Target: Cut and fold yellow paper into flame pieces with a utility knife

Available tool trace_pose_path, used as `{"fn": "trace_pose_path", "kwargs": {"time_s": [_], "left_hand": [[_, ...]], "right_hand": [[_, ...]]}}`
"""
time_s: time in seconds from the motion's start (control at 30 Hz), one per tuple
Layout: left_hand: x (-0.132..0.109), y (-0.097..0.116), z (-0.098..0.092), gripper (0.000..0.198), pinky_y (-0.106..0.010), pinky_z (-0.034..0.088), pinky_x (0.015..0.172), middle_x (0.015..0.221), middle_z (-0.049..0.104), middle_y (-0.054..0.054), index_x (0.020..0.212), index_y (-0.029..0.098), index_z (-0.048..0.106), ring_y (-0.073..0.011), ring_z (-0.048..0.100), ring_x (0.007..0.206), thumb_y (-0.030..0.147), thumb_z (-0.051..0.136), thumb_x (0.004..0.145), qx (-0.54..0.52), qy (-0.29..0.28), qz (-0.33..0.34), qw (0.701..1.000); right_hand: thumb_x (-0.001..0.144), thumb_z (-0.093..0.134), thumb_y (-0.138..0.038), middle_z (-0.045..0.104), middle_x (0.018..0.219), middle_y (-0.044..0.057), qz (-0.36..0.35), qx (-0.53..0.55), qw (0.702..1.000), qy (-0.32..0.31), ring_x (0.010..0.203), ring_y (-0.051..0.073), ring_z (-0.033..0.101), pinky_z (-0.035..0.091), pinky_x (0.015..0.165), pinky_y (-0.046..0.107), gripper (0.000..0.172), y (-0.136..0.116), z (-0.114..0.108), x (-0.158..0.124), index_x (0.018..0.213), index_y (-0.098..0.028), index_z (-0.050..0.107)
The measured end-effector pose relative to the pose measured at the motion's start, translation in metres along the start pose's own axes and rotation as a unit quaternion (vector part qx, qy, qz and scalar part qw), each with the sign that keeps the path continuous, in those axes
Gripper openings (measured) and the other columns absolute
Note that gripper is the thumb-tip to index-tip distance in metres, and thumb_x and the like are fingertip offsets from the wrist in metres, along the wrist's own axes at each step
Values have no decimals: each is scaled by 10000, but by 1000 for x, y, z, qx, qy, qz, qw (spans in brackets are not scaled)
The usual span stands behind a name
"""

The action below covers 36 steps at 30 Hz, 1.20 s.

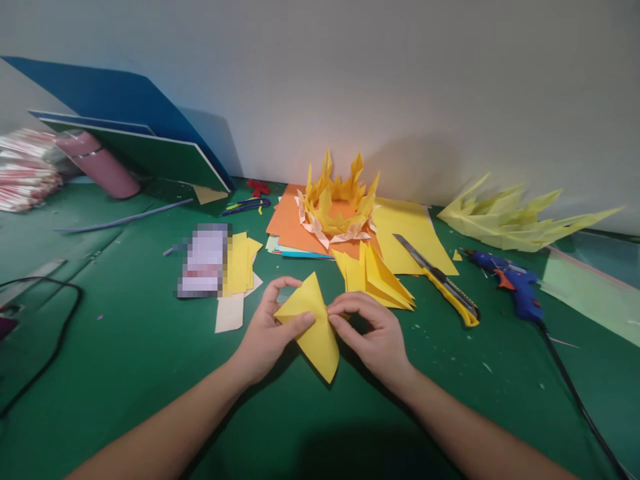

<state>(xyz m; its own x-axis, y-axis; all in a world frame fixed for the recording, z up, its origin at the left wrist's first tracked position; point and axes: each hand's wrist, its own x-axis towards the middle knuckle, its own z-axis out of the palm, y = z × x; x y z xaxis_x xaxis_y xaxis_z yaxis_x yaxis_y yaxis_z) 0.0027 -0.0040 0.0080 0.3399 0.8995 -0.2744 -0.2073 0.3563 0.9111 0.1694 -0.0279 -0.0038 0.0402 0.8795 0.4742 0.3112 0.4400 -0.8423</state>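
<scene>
A folded yellow paper piece is held up between both hands over the green table. My left hand grips its left side, the thumb lying on the front face and the fingers partly behind it. At its right edge my right hand pinches the paper between thumb and fingertips. Just behind my right hand lie several folded yellow papers. Farther back, a yellow and pink folded-paper crown stands on orange paper.
A yellow cutter with its blade out and a blue glue gun with its cable lie right. A pale yellow paper crown is behind. Left are a blurred phone, yellow strips and a pink bottle.
</scene>
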Motion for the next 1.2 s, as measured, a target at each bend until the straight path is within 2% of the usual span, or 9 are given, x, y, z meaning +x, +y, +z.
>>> {"fn": "trace_pose_path", "kwargs": {"time_s": [0.27, 0.37, 0.47, 0.6, 0.7, 0.87, 1.0, 1.1, 1.2], "left_hand": [[-1, -2, -2, 552, -244, 515, 594, 735, 621, 44, 1094, 286, 460, -117, 596, 598, 324, 788, 652, 16, -9, 16, 1000], [2, -4, -4, 390, -233, 504, 583, 786, 606, 16, 975, 250, 554, -129, 597, 658, 311, 772, 657, 95, 16, 103, 990], [4, -5, -6, 201, -243, 506, 647, 882, 596, -27, 818, 215, 640, -160, 595, 805, 268, 750, 659, 203, 45, 199, 958], [4, -5, -6, 76, -277, 506, 686, 897, 597, -47, 766, 213, 683, -175, 589, 825, 244, 703, 699, 274, 44, 223, 934], [3, -5, -5, 95, -299, 501, 741, 809, 630, -27, 769, 215, 664, -174, 592, 793, 258, 707, 696, 266, 51, 204, 941], [2, -3, -3, 288, -281, 495, 704, 852, 650, -19, 810, 201, 646, -165, 600, 781, 351, 787, 609, 126, 32, 58, 990], [4, -1, -5, 411, -271, 485, 679, 888, 663, -26, 885, 202, 678, -150, 603, 742, 385, 835, 552, 7, 3, -35, 999], [5, -1, -7, 411, -300, 488, 737, 913, 683, -40, 912, 203, 712, -176, 611, 794, 358, 838, 553, 49, -5, -39, 998], [5, -2, -7, 325, -334, 484, 808, 915, 690, -40, 888, 220, 731, -202, 610, 856, 338, 805, 594, 149, 7, 8, 989]], "right_hand": [[802, 592, -174, 656, 717, 12, 2, -24, 1000, 2, 671, 155, 606, 490, 637, 291, 101, 0, 0, 0, 720, -221, 625], [804, 586, -178, 646, 709, 8, 4, -30, 1000, 5, 670, 155, 598, 485, 637, 289, 106, 0, 0, 0, 711, -221, 613], [807, 581, -174, 642, 703, 5, 4, -38, 999, 2, 666, 151, 589, 474, 622, 280, 114, -1, 0, 0, 706, -221, 606], [810, 583, -181, 642, 700, 3, -2, -48, 999, 0, 665, 151, 586, 470, 625, 281, 117, -2, 0, 0, 702, -223, 601], [817, 574, -194, 639, 695, 3, -6, -55, 998, -2, 666, 157, 589, 474, 624, 289, 125, -2, 0, 0, 699, -228, 596], [826, 567, -205, 640, 715, 8, 5, -70, 997, 21, 693, 168, 599, 482, 654, 303, 115, -1, -1, -1, 717, -230, 594], [840, 563, -209, 649, 734, 11, 2, -76, 997, 22, 711, 172, 603, 478, 656, 299, 112, 0, -1, -1, 736, -233, 595], [852, 555, -200, 649, 746, 9, -2, -77, 997, 20, 725, 170, 601, 472, 662, 291, 111, 2, -1, -2, 753, -231, 594], [863, 545, -198, 643, 757, 12, 2, -79, 997, 12, 742, 172, 598, 470, 674, 293, 113, 4, -1, -3, 765, -230, 590]]}}
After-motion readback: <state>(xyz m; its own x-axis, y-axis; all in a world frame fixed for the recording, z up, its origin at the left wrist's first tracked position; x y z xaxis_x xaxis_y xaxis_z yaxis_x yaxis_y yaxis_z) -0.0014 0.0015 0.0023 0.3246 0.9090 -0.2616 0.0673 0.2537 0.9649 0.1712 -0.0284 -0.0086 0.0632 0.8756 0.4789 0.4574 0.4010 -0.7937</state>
